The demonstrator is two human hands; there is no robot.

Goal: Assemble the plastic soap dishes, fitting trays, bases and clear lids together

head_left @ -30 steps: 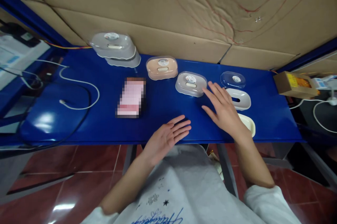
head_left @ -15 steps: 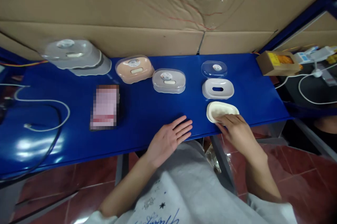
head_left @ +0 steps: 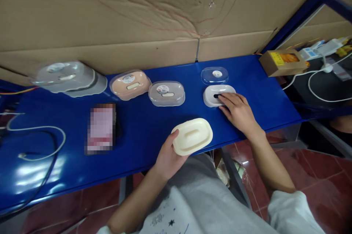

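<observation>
My left hand (head_left: 171,158) holds a cream oval tray (head_left: 202,131) above the table's front edge, thumb on its rim and fingers underneath. The tray is tilted, showing a raised oblong ridge in its middle. To the right, my right hand (head_left: 236,111) grips a white oval dish (head_left: 210,92) by its right side. The thumb is at the near wall, and the fingertips reach over the slot in the dish's floor. The dish still rests on the table. Just behind it lies a clear oval lid (head_left: 209,75) with a round label.
On the blue table (head_left: 143,135) stand a lidded white dish (head_left: 167,96), a lidded peach dish (head_left: 132,89) and stacked grey dishes (head_left: 79,78). A phone (head_left: 101,127) and a white cable (head_left: 49,128) lie at left. A cardboard box (head_left: 279,66) sits at the right end.
The cream tray has left the table and passed from my right hand to my left. My right hand has moved up to the white dish. The camera view has shifted slightly.
</observation>
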